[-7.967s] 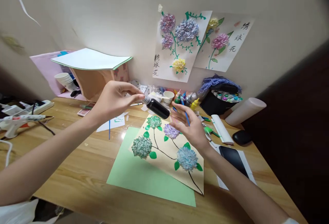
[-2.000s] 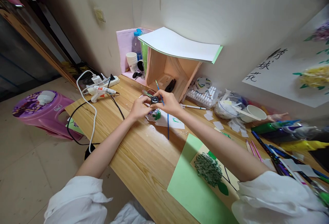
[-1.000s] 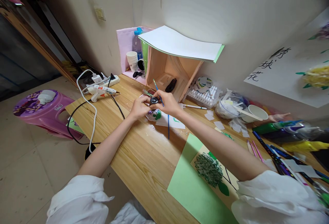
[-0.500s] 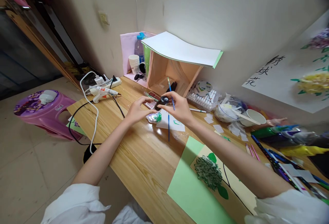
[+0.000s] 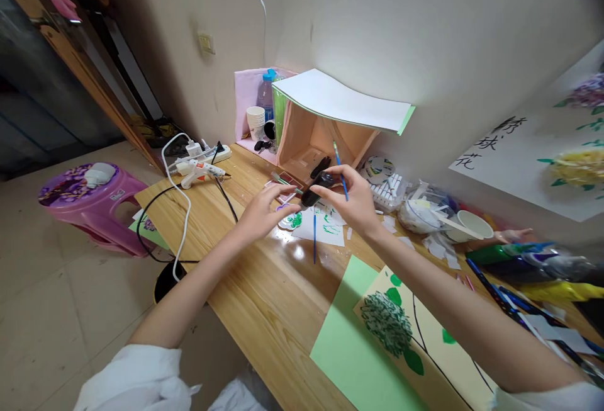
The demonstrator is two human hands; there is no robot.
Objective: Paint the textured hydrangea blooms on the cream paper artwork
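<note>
My right hand (image 5: 352,200) is closed round a small black bottle (image 5: 319,188), tilted above the table; a blue-handled paintbrush (image 5: 338,158) is tucked between the same fingers, bristles up. My left hand (image 5: 261,213) is beside the bottle's lower end, thumb and fingers apart; nothing shows between them. Below the hands sits a palette (image 5: 291,221) with green paint. A second blue brush (image 5: 314,244) lies across white paper (image 5: 333,235) with green strokes. Nearer me, a green sheet (image 5: 340,329) lies under a cream panel with a painted green flower head (image 5: 387,324) and leaves.
A peach box (image 5: 306,134) with a white sheet on top stands against the wall. Left are a glue gun (image 5: 202,170), cables and a pink stool (image 5: 99,209). Marker case (image 5: 389,191), paper cup (image 5: 472,225), paint bags (image 5: 514,260) and pens crowd the right.
The black bottle has turned in my right hand and now shows its side. My left hand has drawn slightly away from it. The whole view has shifted a little.
</note>
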